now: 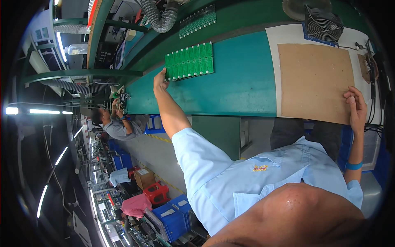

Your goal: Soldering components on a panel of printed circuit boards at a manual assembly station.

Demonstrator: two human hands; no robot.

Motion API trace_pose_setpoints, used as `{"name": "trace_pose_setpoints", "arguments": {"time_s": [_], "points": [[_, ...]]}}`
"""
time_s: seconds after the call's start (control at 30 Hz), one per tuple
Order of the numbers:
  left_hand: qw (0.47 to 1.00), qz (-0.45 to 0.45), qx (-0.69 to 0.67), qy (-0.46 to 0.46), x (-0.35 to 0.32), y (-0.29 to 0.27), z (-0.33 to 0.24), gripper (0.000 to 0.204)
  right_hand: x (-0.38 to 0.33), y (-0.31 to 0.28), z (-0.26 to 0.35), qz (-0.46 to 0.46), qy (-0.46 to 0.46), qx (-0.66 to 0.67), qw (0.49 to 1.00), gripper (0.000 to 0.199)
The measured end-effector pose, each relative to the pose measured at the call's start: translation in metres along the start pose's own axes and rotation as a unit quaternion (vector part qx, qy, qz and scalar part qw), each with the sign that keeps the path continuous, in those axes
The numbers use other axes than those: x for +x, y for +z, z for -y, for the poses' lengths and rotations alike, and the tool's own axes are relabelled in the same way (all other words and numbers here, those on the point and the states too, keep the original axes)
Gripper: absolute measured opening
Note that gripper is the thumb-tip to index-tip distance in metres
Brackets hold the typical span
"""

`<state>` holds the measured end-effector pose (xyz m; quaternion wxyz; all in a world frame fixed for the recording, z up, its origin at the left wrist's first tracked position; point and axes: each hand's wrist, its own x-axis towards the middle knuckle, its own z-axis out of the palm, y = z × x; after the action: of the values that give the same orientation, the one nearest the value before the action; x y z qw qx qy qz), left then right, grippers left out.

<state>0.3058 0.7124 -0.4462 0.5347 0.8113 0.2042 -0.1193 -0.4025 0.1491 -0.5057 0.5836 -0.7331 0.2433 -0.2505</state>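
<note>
A green circuit board panel (189, 61) with rows of small white connectors lies over the teal bench mat at its far side. My left hand (161, 79) reaches out to the panel's near left corner, closed on its edge; the panel hides some of the fingers. At the right, my right hand (357, 108) rests by the right edge of a flat brown board (314, 82). Its fingers are loosely bent and apart, with nothing in them. The brown board lies on a white sheet (272, 53).
Behind the brown board stands a black fan (324, 25). Another green circuit board panel (198, 21) lies farther back, near a ribbed silver duct (166, 18). Cables (372, 70) run along the right end. A co-worker (119, 123) is at the bench's far left end.
</note>
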Motion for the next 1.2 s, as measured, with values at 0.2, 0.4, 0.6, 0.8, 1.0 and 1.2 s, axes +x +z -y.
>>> {"name": "trace_pose_setpoints", "arguments": {"time_s": [0.2,0.4,0.6,0.8,1.0,1.2], "points": [[0.912,-0.022,-0.211,-0.350,-0.006,-0.036,-0.093,0.032,0.004,-0.002,-0.008,0.014,-0.006,0.011,1.000,0.035],[0.981,0.062,-0.179,-0.047,-0.079,0.014,-0.040,0.033,0.004,-0.021,-0.003,0.043,0.017,0.035,0.998,0.038],[0.971,0.154,-0.129,0.131,-0.200,0.052,-0.048,0.030,0.013,-0.026,0.037,0.083,-0.031,0.016,0.996,0.040],[0.940,0.282,-0.110,0.156,-0.263,0.116,-0.030,0.028,0.016,0.060,0.098,0.151,-0.012,0.094,0.984,0.038],[0.919,0.360,-0.116,0.109,-0.334,0.182,-0.004,0.023,0.013,0.094,0.093,0.133,0.012,0.150,0.980,0.041],[0.902,0.413,-0.110,0.064,-0.352,0.214,0.012,0.023,0.002,0.087,0.099,0.104,-0.003,0.241,0.965,0.038]]}}
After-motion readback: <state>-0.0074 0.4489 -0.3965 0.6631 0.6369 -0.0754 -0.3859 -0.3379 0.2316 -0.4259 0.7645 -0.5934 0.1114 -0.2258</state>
